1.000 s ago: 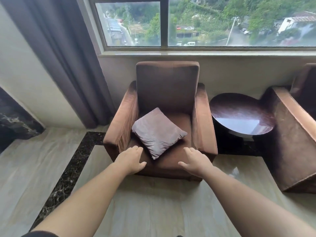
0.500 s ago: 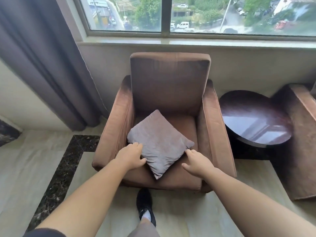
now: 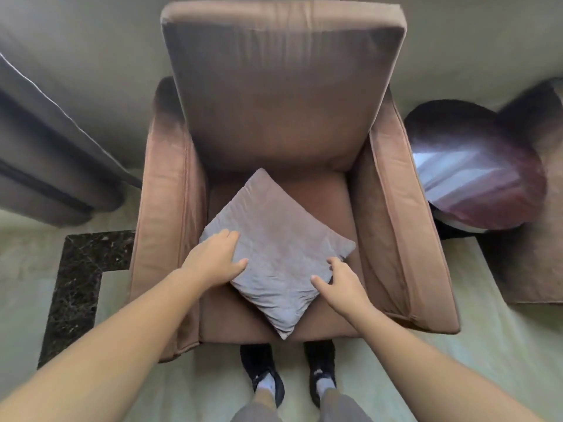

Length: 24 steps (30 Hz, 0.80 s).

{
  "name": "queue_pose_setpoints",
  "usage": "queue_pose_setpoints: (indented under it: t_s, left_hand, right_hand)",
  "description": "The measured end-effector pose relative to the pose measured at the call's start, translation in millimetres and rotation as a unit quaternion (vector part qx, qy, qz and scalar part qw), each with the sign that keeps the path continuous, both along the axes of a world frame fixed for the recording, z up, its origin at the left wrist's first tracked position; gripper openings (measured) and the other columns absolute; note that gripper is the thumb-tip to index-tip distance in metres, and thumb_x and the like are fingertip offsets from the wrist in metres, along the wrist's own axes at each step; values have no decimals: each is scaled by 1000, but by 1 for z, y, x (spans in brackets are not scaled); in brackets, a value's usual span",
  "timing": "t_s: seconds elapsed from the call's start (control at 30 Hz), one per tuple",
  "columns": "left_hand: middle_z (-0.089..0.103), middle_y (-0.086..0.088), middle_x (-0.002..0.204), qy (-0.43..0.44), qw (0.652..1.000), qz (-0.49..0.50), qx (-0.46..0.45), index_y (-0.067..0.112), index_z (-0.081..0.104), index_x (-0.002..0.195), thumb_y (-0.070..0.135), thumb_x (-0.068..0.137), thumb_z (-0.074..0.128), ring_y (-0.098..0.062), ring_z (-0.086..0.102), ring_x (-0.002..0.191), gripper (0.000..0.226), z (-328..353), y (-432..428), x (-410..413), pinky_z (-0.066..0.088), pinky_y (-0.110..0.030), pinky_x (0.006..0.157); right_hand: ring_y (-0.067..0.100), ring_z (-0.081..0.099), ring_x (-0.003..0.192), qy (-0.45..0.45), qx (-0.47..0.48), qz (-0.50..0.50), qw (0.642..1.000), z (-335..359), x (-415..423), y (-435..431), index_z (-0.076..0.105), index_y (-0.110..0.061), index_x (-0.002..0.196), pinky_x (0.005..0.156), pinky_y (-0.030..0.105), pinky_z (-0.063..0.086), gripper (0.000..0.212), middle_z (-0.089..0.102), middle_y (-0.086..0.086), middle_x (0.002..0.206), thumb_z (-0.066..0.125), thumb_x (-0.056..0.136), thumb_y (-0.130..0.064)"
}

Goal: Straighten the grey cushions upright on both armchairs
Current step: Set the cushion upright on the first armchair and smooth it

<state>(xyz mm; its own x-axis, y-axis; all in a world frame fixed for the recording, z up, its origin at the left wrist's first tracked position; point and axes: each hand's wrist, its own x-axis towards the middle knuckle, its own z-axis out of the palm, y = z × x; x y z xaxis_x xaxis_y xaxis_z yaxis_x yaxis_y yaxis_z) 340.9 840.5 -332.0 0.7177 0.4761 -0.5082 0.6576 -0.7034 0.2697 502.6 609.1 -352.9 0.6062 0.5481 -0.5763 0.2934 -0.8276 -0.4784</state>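
Observation:
A grey cushion (image 3: 278, 251) lies flat on the seat of a brown armchair (image 3: 283, 95), turned like a diamond with one corner at the seat's front edge. My left hand (image 3: 214, 258) rests on the cushion's left edge, fingers spread over the fabric. My right hand (image 3: 339, 281) touches its lower right edge, thumb on top and fingers curled at the rim. Neither hand has closed around the cushion. A second brown armchair (image 3: 539, 190) shows only partly at the right edge; no cushion on it is visible.
A round dark side table (image 3: 475, 166) stands between the two armchairs. A grey curtain (image 3: 45, 153) hangs at the left. My two feet in black shoes (image 3: 289, 373) stand right against the chair's front. A dark marble strip (image 3: 79, 278) runs through the floor at left.
I have stepped up to the armchair and the view has tilted down. Both hands have moved forward from the seat's front onto the cushion's left and right edges.

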Motion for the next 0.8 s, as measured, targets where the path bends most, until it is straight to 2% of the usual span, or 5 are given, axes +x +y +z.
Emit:
queue_pose_setpoints:
  t_s: [0.17, 0.37, 0.6, 0.67, 0.8]
  left_hand:
    - [38, -5, 159, -16, 998, 49, -20, 11, 31, 154, 51, 95, 57, -22, 36, 147, 76, -73, 27, 33, 34, -39, 117]
    - [35, -7, 158, -36, 989, 136, -34, 15, 29, 154, 64, 85, 64, -24, 35, 146, 92, -167, 63, 71, 35, -43, 116]
    - [30, -13, 156, 0, 982, 177, -62, 25, 18, 155, 89, 59, 63, -36, 34, 142, 124, -238, 112, 113, 38, -56, 112]
    - [37, -12, 152, -7, 973, 217, -79, 26, 24, 151, 93, 51, 63, -35, 41, 138, 126, -247, 127, 121, 41, -57, 108]
    - [45, -7, 149, 5, 960, 252, -119, 21, 24, 151, 78, 61, 75, -31, 52, 130, 119, -257, 148, 126, 46, -47, 103]
  right_hand:
    - [26, 45, 139, 55, 28, -176, 982, -92, 14, -4, 33, -11, 152, 109, 40, 41, 78, 43, 11, 153, 68, 91, -44]
    - [29, 42, 142, 181, 8, -364, 914, -193, 28, -10, 20, -7, 157, 114, 43, 39, 97, 36, 14, 157, 70, 87, -51]
    - [20, 63, 122, 345, 71, -441, 826, -250, 17, -7, 52, -29, 138, 104, 50, 48, 100, 68, -8, 131, 79, 54, -76]
    - [20, 68, 117, 354, 102, -457, 809, -266, 17, -6, 55, -25, 137, 104, 51, 50, 102, 72, -4, 127, 84, 52, -74]
    - [20, 69, 116, 345, 132, -502, 782, -289, 17, 4, 50, -10, 141, 109, 46, 49, 114, 71, 2, 129, 92, 51, -66]
